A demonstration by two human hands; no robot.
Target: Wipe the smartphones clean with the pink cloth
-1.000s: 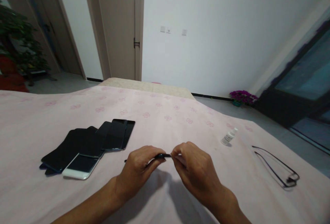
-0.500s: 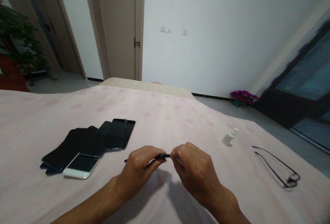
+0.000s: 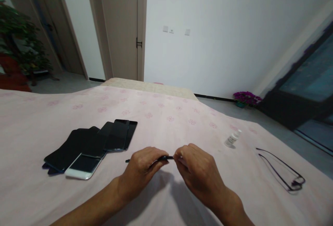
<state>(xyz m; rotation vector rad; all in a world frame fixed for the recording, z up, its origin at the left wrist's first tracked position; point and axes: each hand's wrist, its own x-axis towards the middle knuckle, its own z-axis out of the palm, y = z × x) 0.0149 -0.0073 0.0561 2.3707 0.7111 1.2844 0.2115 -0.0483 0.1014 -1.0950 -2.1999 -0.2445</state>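
A slim black pen-like object [image 3: 163,157] spans level between my two hands above the cloth; its exact kind is hard to make out. My left hand [image 3: 142,166] is closed around its middle, and a short dark end sticks out to the left. With bent fingers pressed together, my right hand [image 3: 198,168] pinches the thin right end. The fingers hide most of the object. To the left lie several dark phones [image 3: 74,146], overlapping like a fan, with a white-framed phone [image 3: 84,166] at the front.
A small white spray bottle [image 3: 232,138] stands right of my hands. Beyond it, black-framed glasses [image 3: 281,170] lie near the right side. A pink flowered cloth [image 3: 169,108] covers the table. Behind are a door [image 3: 119,28], a leafy plant [image 3: 18,38] and purple flowers [image 3: 246,97].
The view has shifted very slightly. Both hands keep their hold on the black pen-like object, with hardly any movement.
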